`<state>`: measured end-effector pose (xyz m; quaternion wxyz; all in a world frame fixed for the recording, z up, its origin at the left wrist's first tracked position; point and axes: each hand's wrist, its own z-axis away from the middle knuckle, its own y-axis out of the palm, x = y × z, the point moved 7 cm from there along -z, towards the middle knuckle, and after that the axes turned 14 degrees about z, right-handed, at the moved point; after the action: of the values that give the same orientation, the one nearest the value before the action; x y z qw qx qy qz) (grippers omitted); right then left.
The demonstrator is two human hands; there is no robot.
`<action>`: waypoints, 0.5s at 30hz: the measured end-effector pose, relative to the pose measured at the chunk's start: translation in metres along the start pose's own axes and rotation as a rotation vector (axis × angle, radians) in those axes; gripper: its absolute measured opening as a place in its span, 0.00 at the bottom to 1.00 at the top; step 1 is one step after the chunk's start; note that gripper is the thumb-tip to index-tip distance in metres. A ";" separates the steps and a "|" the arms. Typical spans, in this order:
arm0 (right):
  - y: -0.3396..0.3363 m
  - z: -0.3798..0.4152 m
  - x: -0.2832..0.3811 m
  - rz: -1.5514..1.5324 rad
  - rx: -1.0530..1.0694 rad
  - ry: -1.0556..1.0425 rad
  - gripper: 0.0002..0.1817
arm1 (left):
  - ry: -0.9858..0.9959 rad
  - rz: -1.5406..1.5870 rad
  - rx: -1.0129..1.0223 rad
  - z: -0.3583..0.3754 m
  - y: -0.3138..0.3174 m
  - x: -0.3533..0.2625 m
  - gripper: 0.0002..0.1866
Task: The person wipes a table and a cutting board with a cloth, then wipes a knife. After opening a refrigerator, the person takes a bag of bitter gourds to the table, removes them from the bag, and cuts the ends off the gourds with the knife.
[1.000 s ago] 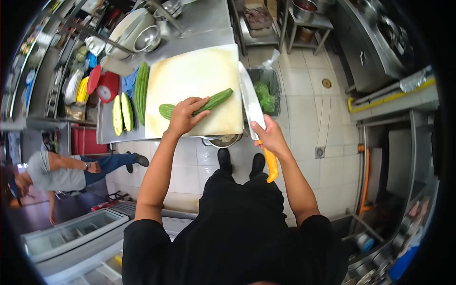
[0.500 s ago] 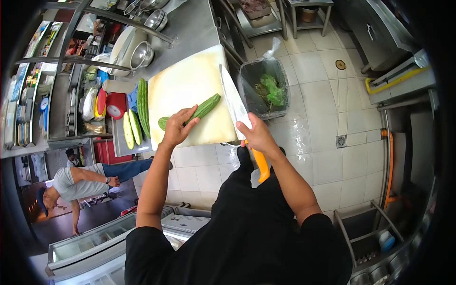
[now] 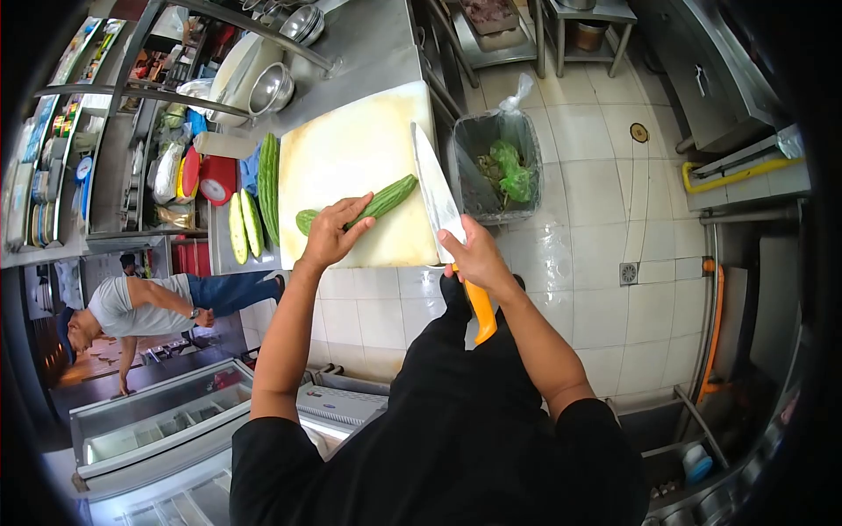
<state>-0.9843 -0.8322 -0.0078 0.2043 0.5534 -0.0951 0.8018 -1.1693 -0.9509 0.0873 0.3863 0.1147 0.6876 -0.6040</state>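
Observation:
My left hand [image 3: 330,233] rests on a ridged green gourd [image 3: 391,196], gripping it around its middle. The gourd lies slantwise on a white cutting board [image 3: 351,131], with both ends showing past my fingers. My right hand [image 3: 474,254] grips a large kitchen knife [image 3: 433,186] where the blade meets its yellow handle. The blade points away from me along the board's right edge, beside the gourd's far tip and apart from it. Left of the board lie a whole long gourd [image 3: 268,188] and a gourd cut lengthwise into two pieces [image 3: 238,230].
A lined bin [image 3: 460,167] with green scraps stands on the tiled floor right of the board. Metal bowls [image 3: 272,88] sit on the steel counter [image 3: 373,44]. A red scale [image 3: 217,181] is at the left. Another person [image 3: 145,302] leans near a glass-topped freezer [image 3: 158,421].
The camera view has shifted slightly, moving the board and bin a little rightward in view. Both hands keep their holds on the gourd and knife.

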 end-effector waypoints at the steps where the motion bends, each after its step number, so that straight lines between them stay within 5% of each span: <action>1: -0.001 -0.001 -0.001 0.000 -0.001 0.003 0.16 | 0.001 -0.009 -0.003 0.000 0.000 0.001 0.22; 15: 0.004 0.000 0.001 0.029 0.036 0.035 0.17 | 0.003 -0.007 -0.006 0.000 0.000 -0.001 0.22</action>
<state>-0.9865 -0.8353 -0.0064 0.1843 0.5413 -0.0849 0.8160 -1.1692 -0.9506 0.0879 0.3835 0.1121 0.6904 -0.6031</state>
